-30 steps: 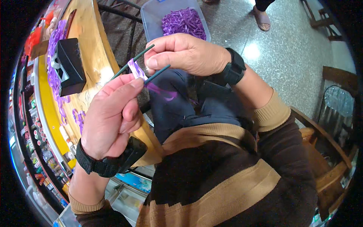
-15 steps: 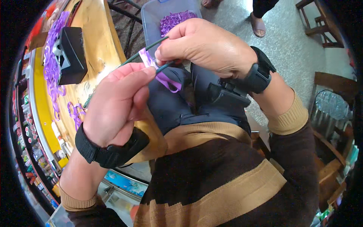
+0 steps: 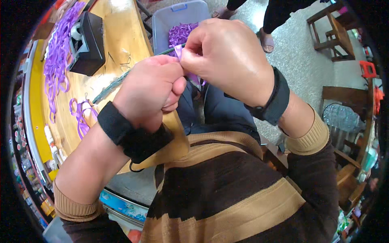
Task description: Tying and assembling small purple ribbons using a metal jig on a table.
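Observation:
My left hand [image 3: 148,87] and my right hand [image 3: 231,50] meet in front of my lap, both with fingers closed. Between the right thumb and bent forefinger a purple ribbon [image 3: 178,51] is pinched, looped at a thin dark green strand. The strand, cord or wire, I cannot tell which, leads left behind my left hand; a thicker green length [image 3: 110,89] shows over the table. My left fingers are curled against the right fingertips, at the ribbon and strand. What lies inside that fist is hidden. A ribbon end hangs below the fingers.
On the wooden table [image 3: 121,30] at left stand a black tape dispenser [image 3: 88,44] and a heap of purple ribbon loops [image 3: 60,52]. A clear plastic bin [image 3: 162,22] beyond my hands holds purple pieces [image 3: 182,32]. Another person's feet [image 3: 266,41] and wooden stools [image 3: 334,34] are farther off.
My hands have drawn together and the left has rolled into a tighter fist. The ribbon and strand, plainly visible between them before, are now mostly covered. The view has shifted slightly.

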Demonstrator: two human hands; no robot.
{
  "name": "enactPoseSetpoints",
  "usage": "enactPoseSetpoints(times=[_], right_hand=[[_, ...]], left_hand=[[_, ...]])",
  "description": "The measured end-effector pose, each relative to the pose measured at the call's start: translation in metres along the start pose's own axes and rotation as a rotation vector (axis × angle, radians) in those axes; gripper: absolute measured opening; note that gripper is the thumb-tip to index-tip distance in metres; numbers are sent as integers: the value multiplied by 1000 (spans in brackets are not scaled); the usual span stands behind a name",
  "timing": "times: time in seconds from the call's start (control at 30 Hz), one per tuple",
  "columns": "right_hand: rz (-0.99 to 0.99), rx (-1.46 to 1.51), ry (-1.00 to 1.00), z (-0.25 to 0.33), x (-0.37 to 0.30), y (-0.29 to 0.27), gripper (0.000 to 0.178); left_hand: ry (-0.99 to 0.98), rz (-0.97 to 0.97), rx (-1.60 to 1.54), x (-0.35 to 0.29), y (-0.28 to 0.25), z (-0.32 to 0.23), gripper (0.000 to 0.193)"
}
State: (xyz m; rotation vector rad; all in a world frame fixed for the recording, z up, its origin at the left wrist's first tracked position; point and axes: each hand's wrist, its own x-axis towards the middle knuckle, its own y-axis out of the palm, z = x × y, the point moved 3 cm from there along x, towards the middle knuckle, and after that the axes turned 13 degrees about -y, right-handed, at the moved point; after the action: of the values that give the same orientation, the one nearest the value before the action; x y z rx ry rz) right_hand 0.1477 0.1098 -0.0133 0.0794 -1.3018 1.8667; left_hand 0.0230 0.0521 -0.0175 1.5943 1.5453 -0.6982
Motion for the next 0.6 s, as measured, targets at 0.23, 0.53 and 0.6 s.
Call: enactPoseSetpoints(times=[0.23, 0.53, 0.6], right_hand=[[168, -39, 54, 5, 10, 2, 21], [176, -183, 7, 33, 0, -6, 18], [104, -247, -22, 42, -4, 0, 15]], left_hand=[[15, 70, -9, 3, -9, 3, 9], [85, 135, 39, -21, -20, 2, 23], [74, 117, -3, -19, -27, 3, 25]])
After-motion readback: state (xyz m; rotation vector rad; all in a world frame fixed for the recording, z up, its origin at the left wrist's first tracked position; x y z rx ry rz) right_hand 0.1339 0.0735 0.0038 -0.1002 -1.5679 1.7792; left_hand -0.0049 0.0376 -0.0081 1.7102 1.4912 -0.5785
